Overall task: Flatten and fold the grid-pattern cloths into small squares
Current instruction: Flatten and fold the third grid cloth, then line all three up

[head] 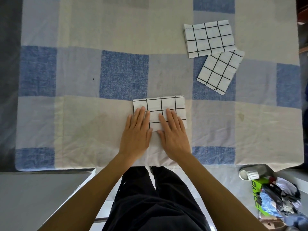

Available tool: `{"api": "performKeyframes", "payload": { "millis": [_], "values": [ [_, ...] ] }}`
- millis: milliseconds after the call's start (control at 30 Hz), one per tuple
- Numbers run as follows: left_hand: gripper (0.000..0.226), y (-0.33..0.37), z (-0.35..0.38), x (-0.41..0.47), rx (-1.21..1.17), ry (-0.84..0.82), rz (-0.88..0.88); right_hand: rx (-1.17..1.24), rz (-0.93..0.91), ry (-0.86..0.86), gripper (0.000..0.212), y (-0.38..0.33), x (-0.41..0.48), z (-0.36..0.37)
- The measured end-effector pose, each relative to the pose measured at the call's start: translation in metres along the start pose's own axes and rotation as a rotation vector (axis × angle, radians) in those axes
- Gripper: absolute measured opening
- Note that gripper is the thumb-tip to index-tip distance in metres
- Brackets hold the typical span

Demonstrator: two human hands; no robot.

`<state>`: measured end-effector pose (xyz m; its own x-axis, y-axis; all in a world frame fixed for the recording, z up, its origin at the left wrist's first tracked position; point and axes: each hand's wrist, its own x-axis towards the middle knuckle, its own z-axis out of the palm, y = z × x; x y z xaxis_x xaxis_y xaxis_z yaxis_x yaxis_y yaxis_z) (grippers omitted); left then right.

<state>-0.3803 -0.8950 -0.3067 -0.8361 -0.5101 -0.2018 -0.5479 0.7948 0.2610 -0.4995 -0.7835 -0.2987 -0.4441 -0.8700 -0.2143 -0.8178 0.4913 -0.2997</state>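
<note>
Head view: a folded grid cloth (159,112) is seen lying on the checked sheet (83,114) near the person's edge of the bed, its long axis running left to right. It is still wider than deep, so a further fold across the short way seems to be called for before a small square is reached. Both hands are laid on its near half: the left hand (135,132) over the near left corner, the right hand (173,135) over the near right part, so neither is the nearer. The cloth lies under and just beyond the fingertips. The fingers of each hand are held flat, straight and close together, pressed palm-down on the fabric; nothing is gripped. Two folded cloths are set aside well apart at the far right: one (209,38) overlapped at its near edge with the other (218,70).
</note>
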Motion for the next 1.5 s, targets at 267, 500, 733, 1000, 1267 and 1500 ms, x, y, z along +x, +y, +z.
{"api": "performKeyframes", "payload": {
  "millis": [267, 500, 733, 1000, 1267, 1500],
  "values": [
    [0.062, -0.005, 0.004, -0.003, 0.044, -0.013, -0.032, -0.125, 0.014, -0.101, 0.062, 0.027, -0.006, -0.007],
    [0.066, -0.007, 0.004, -0.004, 0.103, -0.038, -0.010, -0.013, -0.073, -0.170, 0.063, -0.037, -0.001, 0.000],
    [0.064, -0.005, 0.003, -0.003, 0.055, -0.036, -0.044, -0.089, 0.024, -0.149, 0.071, 0.011, -0.019, -0.001],
    [0.065, -0.004, 0.001, -0.003, 0.038, -0.052, -0.061, -0.143, 0.159, -0.135, 0.070, 0.027, -0.031, -0.012],
    [0.069, -0.005, 0.001, -0.003, 0.014, -0.088, -0.098, -0.079, 0.035, -0.166, 0.068, -0.011, -0.033, -0.001],
    [0.069, -0.003, -0.001, -0.003, 0.033, -0.097, -0.103, -0.244, 0.196, -0.181, 0.069, 0.043, -0.055, -0.021]
  ]
}}
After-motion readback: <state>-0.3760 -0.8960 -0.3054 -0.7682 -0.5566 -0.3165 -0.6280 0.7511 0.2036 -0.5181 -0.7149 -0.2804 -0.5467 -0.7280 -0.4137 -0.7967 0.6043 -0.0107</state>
